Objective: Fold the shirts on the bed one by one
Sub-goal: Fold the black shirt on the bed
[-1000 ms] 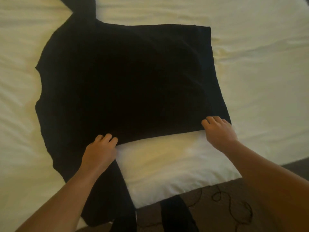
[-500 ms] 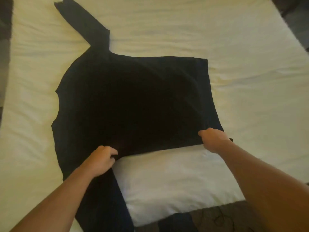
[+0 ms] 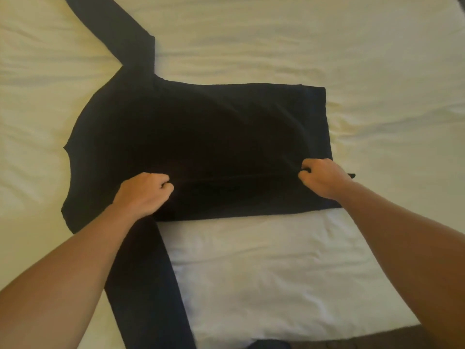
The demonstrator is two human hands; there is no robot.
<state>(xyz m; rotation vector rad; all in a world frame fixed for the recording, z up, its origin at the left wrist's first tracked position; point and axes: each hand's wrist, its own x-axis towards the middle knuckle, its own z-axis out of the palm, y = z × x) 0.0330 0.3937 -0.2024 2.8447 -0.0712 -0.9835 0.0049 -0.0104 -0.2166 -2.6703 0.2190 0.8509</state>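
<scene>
Nearest me I see one long sleeve (image 3: 148, 285) of the black shirt (image 3: 201, 137) running down toward the bed's (image 3: 377, 59) near edge, beside a bare stretch of white sheet. Just past it, my left hand (image 3: 143, 195) and right hand (image 3: 324, 178) sit on the shirt's near side edge, each with curled fingers pinching the dark cloth, a raised fold line stretched between them. Farther off, the body lies flat across the cream sheet, its other sleeve (image 3: 118, 31) angling away to the far left.
</scene>
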